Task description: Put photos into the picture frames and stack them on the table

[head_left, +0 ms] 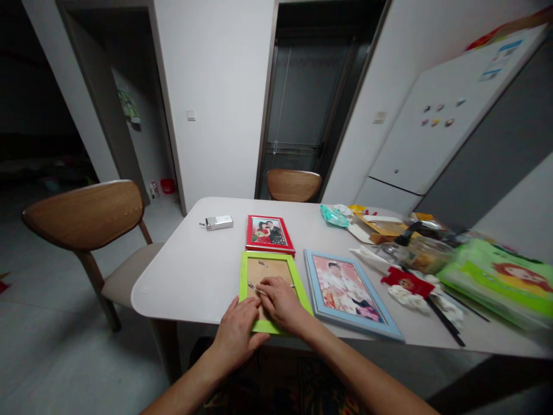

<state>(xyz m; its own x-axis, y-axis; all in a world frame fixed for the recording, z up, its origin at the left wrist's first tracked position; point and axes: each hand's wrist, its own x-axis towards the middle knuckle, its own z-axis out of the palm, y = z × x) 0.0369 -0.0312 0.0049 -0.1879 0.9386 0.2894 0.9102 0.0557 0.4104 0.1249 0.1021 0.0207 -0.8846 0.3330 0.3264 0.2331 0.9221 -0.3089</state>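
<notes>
A green picture frame lies face down at the near edge of the white table, its brown backing board up. My left hand rests flat on the frame's lower left corner, fingers stretched out. My right hand lies on the backing board, fingertips pressed together at a small metal clip on the frame's left side. A red frame with a photo lies just behind. A blue frame with a photo lies to the right.
A small silver device lies behind on the left. Clutter fills the table's right side: a glass jar, red and white packets, green plastic bags, black sticks. Wooden chairs stand at the left and far end. A fridge stands at right.
</notes>
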